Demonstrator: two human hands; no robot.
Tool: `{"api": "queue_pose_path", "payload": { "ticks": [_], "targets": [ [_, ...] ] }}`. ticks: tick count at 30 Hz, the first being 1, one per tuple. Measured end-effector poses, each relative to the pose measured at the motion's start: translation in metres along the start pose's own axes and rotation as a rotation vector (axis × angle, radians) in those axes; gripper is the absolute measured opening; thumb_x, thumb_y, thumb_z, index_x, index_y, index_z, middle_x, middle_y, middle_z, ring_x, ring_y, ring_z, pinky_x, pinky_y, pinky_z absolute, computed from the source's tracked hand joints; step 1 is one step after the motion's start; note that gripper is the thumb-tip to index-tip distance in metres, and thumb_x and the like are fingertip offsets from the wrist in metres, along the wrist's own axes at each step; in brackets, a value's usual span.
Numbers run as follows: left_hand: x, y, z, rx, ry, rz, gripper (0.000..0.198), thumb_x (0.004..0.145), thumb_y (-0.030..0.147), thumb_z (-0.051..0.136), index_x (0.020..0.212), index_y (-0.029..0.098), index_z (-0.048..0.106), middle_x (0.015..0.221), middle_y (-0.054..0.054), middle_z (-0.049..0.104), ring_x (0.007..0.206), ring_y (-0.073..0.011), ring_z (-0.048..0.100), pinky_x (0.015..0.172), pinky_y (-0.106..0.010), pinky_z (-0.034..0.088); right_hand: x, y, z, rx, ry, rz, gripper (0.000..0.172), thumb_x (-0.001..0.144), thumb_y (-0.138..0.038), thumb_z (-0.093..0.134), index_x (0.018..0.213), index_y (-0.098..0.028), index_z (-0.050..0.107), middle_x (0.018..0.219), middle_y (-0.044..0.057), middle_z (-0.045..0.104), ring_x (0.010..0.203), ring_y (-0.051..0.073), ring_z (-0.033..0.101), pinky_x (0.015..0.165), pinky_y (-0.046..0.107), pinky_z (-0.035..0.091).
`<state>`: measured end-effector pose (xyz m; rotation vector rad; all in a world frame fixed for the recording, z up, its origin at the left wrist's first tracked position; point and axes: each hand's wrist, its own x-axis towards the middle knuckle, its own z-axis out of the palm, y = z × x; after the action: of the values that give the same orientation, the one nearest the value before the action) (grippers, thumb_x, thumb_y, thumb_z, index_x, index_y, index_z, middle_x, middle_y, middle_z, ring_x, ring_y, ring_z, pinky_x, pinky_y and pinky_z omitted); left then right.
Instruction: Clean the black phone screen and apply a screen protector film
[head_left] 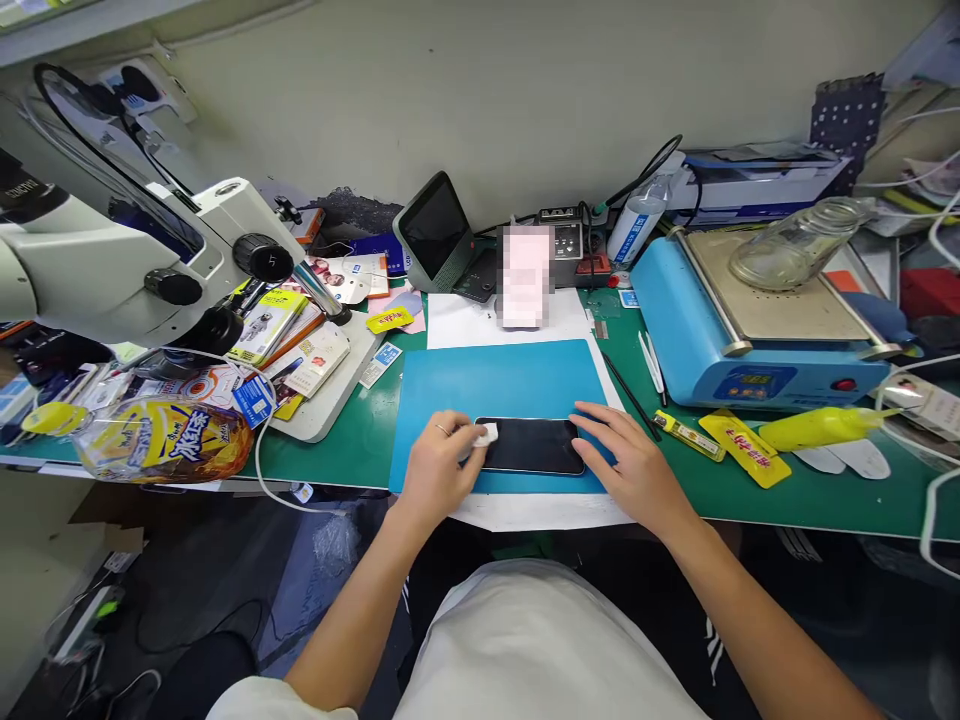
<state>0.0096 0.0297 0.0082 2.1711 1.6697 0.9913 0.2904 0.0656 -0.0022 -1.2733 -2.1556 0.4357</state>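
Note:
A black smartphone [531, 446] lies flat and sideways on a blue mat [502, 375], its dark screen facing up. My left hand [442, 462] pinches a small white wipe [487, 434] against the phone's left end. At the other end, my right hand [626, 455] has its fingers stretched and spread, with fingertips at the phone's right edge. White paper [540, 512] shows from under the mat's front edge.
On the left stand a microscope [150, 255] and a drink bottle [165, 440] lying on its side. A blue heating plate machine [750, 330] with a glass jar [799, 245] on top stands right. A yellow squeeze bottle [817, 428] and tweezers [651, 365] lie nearby.

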Motion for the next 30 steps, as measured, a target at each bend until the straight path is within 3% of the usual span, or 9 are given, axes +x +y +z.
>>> {"api": "queue_pose_path", "payload": {
  "ticks": [4, 8, 13, 17, 23, 30],
  "targets": [
    [-0.022, -0.002, 0.003, 0.005, -0.146, 0.144, 0.027, 0.102, 0.029, 0.055, 0.127, 0.027, 0.065, 0.129, -0.009, 0.066, 0.115, -0.0264, 0.063, 0.097, -0.044, 0.054, 0.0, 0.001, 0.0, -0.003, -0.021, 0.048, 0.035, 0.102, -0.04, 0.05, 0.128, -0.027, 0.07, 0.137, 0.011, 0.067, 0.126, 0.032, 0.062, 0.107, 0.055, 0.052],
    [-0.036, -0.008, -0.005, 0.104, -0.172, 0.137, 0.042, 0.103, 0.035, 0.055, 0.144, 0.028, 0.053, 0.142, -0.01, 0.061, 0.133, -0.0317, 0.055, 0.11, -0.052, 0.047, 0.0, 0.003, 0.001, -0.012, -0.036, 0.04, 0.036, 0.102, -0.041, 0.05, 0.127, -0.024, 0.07, 0.138, 0.012, 0.066, 0.128, 0.032, 0.061, 0.109, 0.055, 0.05],
    [-0.028, 0.002, -0.006, 0.242, -0.308, 0.103, 0.061, 0.102, 0.045, 0.055, 0.157, 0.023, 0.037, 0.163, -0.009, 0.039, 0.153, -0.0392, 0.027, 0.118, -0.061, 0.037, 0.002, 0.005, 0.003, -0.022, -0.049, 0.027, 0.036, 0.102, -0.042, 0.05, 0.127, -0.025, 0.07, 0.138, 0.012, 0.066, 0.128, 0.033, 0.06, 0.109, 0.057, 0.049],
    [-0.021, 0.018, 0.001, 0.283, -0.403, 0.144, 0.064, 0.104, 0.048, 0.051, 0.159, 0.022, 0.033, 0.166, -0.007, 0.034, 0.156, -0.0394, 0.018, 0.122, -0.064, 0.029, 0.002, 0.006, 0.002, -0.017, -0.049, 0.02, 0.037, 0.101, -0.042, 0.05, 0.128, -0.026, 0.07, 0.138, 0.012, 0.066, 0.128, 0.033, 0.06, 0.108, 0.057, 0.05],
    [-0.026, 0.022, -0.003, 0.334, -0.35, 0.124, 0.056, 0.102, 0.047, 0.056, 0.151, 0.022, 0.045, 0.169, -0.016, 0.023, 0.156, -0.0418, 0.015, 0.119, -0.068, 0.03, -0.001, 0.005, 0.001, 0.0, -0.05, 0.027, 0.038, 0.102, -0.043, 0.05, 0.13, -0.027, 0.069, 0.139, 0.011, 0.066, 0.129, 0.033, 0.06, 0.109, 0.056, 0.049],
    [-0.03, 0.026, -0.005, 0.329, -0.308, 0.051, 0.047, 0.103, 0.042, 0.053, 0.144, 0.019, 0.055, 0.165, -0.021, 0.031, 0.155, -0.0456, 0.016, 0.116, -0.068, 0.035, 0.0, 0.005, 0.001, 0.01, -0.058, 0.038, 0.04, 0.102, -0.044, 0.049, 0.133, -0.024, 0.067, 0.141, 0.012, 0.065, 0.131, 0.032, 0.059, 0.11, 0.055, 0.049]
  ]
}}
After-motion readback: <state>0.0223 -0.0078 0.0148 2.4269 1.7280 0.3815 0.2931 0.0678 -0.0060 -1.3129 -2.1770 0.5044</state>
